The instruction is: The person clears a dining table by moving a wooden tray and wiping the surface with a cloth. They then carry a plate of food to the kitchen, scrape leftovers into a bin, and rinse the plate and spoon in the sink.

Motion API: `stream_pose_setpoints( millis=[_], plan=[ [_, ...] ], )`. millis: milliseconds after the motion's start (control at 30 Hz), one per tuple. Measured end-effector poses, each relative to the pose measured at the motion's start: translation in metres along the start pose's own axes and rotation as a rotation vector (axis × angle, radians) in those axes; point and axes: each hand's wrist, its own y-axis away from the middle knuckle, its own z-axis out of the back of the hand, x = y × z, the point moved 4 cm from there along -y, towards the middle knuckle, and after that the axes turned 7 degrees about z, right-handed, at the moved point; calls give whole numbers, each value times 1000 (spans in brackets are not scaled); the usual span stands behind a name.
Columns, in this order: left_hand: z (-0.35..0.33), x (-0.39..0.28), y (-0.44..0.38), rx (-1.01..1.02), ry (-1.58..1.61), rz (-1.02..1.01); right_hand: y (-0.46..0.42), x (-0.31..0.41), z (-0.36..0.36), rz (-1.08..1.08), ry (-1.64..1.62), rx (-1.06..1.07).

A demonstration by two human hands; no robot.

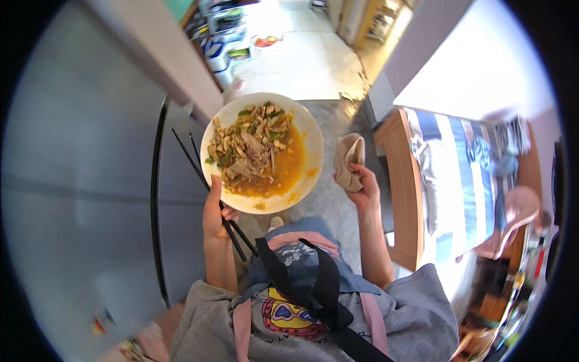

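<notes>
My left hand (215, 209) grips the lower left rim of a wide white dish (313, 135), thumb on top. Inside lies chopped food (249, 154): pale diced pieces, green bits and what look like bones or meat scraps, in an orange broth. That same hand also holds a pair of black chopsticks (190, 156), which slant past the dish's left side. On the right, apart from the dish, my right hand (364, 186) is closed around a crumpled beige cloth (350, 158).
A grey cabinet or refrigerator door (90, 181) with a long dark handle (156, 199) stands close on my left. To the right is a wooden-framed bed (400, 190) with striped bedding. Ahead, a doorway leads to a tiled floor (298, 59) with a storage rack (226, 27).
</notes>
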Motion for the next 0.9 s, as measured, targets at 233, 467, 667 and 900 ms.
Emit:
stream_pose_setpoints(
  millis=[233, 467, 667, 900],
  plan=[
    [-148, -19, -297, 179, -109, 257, -183, 154, 9, 294, -258, -173],
    [-288, -19, -530, 246, -196, 357, -376, 295, -38, 377, -301, -202],
    [-394, -20, -722, 320, -213, 446, -528, 403, -96, 483, -353, -120],
    [-511, -23, -952, 400, -334, 550, -739, 496, -123, 474, -569, -202]
  ],
)
